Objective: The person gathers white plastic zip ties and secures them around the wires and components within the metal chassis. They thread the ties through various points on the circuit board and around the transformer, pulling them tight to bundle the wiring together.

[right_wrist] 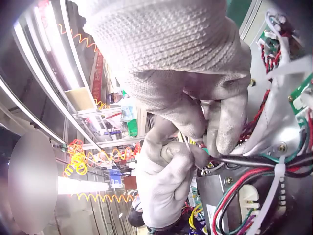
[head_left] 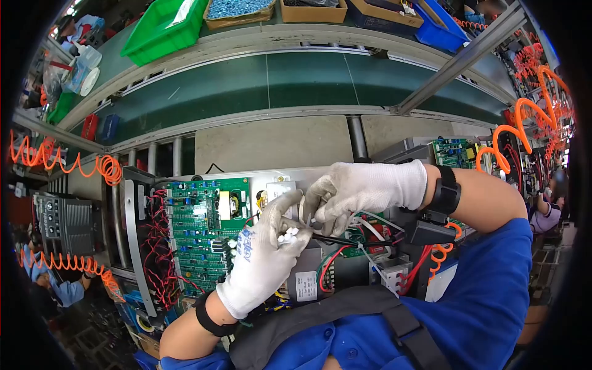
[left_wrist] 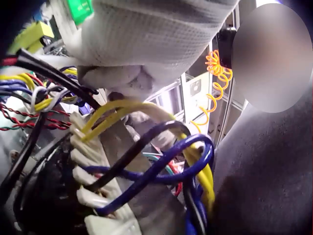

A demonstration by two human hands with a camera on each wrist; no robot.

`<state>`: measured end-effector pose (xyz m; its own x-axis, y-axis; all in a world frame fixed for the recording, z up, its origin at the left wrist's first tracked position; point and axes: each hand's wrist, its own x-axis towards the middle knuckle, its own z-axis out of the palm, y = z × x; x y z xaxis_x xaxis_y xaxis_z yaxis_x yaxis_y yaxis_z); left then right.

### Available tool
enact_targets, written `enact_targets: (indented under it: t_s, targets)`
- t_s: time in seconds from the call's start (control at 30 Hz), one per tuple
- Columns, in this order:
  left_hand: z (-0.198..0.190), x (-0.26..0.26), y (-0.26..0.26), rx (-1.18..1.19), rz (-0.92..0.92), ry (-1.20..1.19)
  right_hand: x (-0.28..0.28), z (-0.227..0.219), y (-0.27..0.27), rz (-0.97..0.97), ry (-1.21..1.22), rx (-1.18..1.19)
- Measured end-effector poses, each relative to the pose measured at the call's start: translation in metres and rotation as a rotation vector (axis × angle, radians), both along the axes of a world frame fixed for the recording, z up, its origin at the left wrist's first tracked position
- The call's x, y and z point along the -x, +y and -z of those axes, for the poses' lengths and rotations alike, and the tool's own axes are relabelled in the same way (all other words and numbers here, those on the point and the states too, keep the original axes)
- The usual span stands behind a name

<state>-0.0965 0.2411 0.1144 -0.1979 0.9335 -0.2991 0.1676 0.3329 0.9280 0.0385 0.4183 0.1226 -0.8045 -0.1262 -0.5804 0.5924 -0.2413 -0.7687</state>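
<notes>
Gloves meet mid-chassis: left hand (head_left: 265, 246) and right hand (head_left: 354, 188) both pinch the black cable bundle (head_left: 330, 239). Floppy, light stuff; I'd hold near the tie.

The open metal chassis (head_left: 132, 228) lies before the green conveyor belt (head_left: 308, 80), with the green circuit board (head_left: 200, 234) in its left part, the black cable bundle (head_left: 336, 239) to its right, and the green plastic bin (head_left: 163, 28) behind the belt.

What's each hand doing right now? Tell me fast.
Left hand: pinching the black cable bundle.
Right hand: fingers curled, pinching a thin white tie at the bundle.
</notes>
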Motion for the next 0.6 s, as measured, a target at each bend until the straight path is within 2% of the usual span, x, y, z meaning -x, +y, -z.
enact_targets:
  t_s: [0.13,0.23,0.37,0.47,0.57,0.6]
  targets:
    - [-0.001,-0.003,-0.002,-0.023,-0.028,-0.04,0.0,-0.004,-0.003,0.107,-0.028,-0.027]
    - [0.001,-0.005,-0.002,-0.107,-0.015,0.038,-0.002,-0.003,-0.003,0.118,0.014,-0.025]
    - [-0.003,-0.004,0.0,-0.073,0.022,0.106,0.0,-0.008,-0.004,0.095,-0.008,-0.047]
    - [-0.004,-0.005,0.0,-0.097,0.009,0.093,-0.001,-0.004,-0.006,0.111,-0.014,0.019]
    - [-0.007,-0.006,0.0,-0.015,-0.028,-0.01,0.0,-0.001,-0.01,0.113,-0.039,0.011]
    - [-0.008,-0.007,0.002,-0.012,-0.045,-0.011,0.001,-0.007,-0.014,0.097,-0.017,-0.062]
